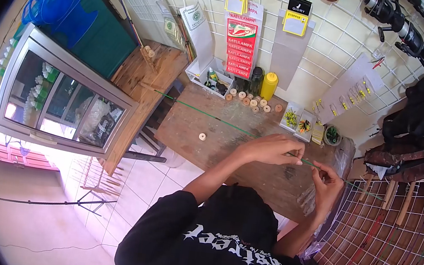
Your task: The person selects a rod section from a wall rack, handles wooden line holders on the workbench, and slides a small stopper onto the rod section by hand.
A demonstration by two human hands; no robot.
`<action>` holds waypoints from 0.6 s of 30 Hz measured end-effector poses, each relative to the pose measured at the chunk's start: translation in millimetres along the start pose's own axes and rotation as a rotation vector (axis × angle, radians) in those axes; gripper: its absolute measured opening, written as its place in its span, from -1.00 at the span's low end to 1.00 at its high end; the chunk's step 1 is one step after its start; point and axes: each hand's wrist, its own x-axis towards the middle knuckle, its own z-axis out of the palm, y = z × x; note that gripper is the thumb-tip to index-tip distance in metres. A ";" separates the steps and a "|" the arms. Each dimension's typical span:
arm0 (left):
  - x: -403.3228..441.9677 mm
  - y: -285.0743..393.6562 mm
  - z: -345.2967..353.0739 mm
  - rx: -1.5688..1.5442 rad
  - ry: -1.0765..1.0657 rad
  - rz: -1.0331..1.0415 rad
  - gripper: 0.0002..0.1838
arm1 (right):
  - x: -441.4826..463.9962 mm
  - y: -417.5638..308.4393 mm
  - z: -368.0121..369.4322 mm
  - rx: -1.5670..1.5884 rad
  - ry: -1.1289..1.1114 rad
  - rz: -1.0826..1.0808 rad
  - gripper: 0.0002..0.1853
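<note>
A thin green fishing rod [214, 117] stretches across above the wooden workbench [185, 132], its left end lying toward the side table and its tip reaching past the bench's right edge. My left hand [271, 149] is closed around it, with thumb and fingers pinched together. Further along to the right, my right hand [328, 179] pinches the same rod between thumb and fingertips. Whether a finer line or small part sits between the fingers is too small to tell. A single pale round ring [202, 136] lies on the bench left of my hands.
Several round rings [254, 103] stand near a yellow bottle [269, 86] at the bench's back. Small trays [298, 123] of floats are at the back right. A glass-fronted cabinet [62, 98] rises at left; a wire rack [388, 249] with wooden-handled rods is at right.
</note>
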 end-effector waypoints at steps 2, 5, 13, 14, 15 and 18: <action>-5.4 -8.2 3.5 -0.027 0.147 0.142 -0.78 | 0.2 -4.8 -1.2 0.005 -0.016 0.040 -0.77; -31.6 -16.8 -15.3 -0.106 0.530 0.249 -0.84 | 0.7 -1.2 -2.1 0.022 -0.025 0.024 -0.76; -177.8 -214.7 -64.8 -0.412 1.971 -0.298 -0.75 | 0.7 -0.4 -2.3 0.006 -0.035 0.034 -0.78; -186.0 -220.6 -69.1 -0.480 2.078 -0.341 -0.70 | 1.5 3.5 -3.0 -0.003 -0.038 0.027 -0.80; -194.7 -226.1 -70.9 -0.679 2.034 -0.530 -0.55 | 2.3 6.6 -3.3 -0.003 -0.047 0.025 -0.80; -220.8 -251.7 -75.7 -1.270 1.527 -0.427 -0.51 | 5.6 16.2 -2.9 -0.018 -0.084 0.036 -0.81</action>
